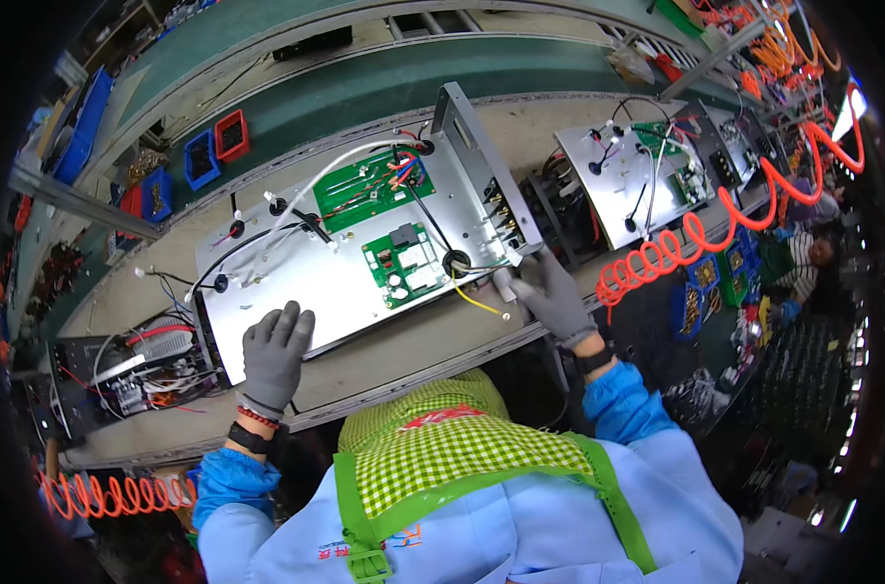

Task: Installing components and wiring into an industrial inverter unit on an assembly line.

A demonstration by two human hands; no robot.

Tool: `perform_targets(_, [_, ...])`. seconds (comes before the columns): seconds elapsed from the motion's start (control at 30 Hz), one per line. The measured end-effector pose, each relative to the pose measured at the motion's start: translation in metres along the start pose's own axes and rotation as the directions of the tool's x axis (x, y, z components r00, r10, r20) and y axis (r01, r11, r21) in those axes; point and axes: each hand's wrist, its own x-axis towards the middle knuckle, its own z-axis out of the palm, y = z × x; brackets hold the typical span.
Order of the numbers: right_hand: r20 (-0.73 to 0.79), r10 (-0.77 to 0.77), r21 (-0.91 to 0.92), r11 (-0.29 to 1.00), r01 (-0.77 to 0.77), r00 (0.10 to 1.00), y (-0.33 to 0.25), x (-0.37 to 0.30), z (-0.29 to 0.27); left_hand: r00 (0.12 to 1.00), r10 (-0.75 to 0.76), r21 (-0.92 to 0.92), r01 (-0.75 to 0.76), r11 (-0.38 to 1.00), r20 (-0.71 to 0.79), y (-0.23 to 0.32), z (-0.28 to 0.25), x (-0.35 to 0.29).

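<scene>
In front of me lies a silver sheet-metal chassis (296, 282), tilted across the bench, with a raised end panel (486, 165) at its right. Two green circuit boards, a larger one (364, 192) and a smaller one (403, 265), sit on it. My left hand (275, 355), in a grey glove, rests flat with fingers stretched at the near left edge. My right hand (556, 297), also gloved, is at the near right corner, thumb and fingers apart. Beside its thumb is a pale cable end (504, 282); whether they touch is unclear. A yellow wire (479, 300) hangs over the near edge.
A similar chassis (617, 195) stands farther right, and a wired unit (150, 365) at the left. An orange coiled hose (695, 234) hangs at the right. Blue (201, 161) and red (231, 134) bins stand behind. Another person (802, 263) is at the far right.
</scene>
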Motion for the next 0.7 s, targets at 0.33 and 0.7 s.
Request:
perform_targets(0.33, [-0.412, 0.443, -0.639, 0.482, -0.599, 0.796, 0.199, -0.150, -0.059, 0.942, -0.229, 0.012, 0.234, 0.972, 0.247, 0.032, -0.021, 0.002])
perform_targets(0.7, [0.045, 0.570, -0.545, 0.702, -0.458, 0.821, 0.221, 0.012, 0.088, 0.913, -0.314, -0.064, 0.341, 0.938, 0.261, 0.049, -0.028, 0.003])
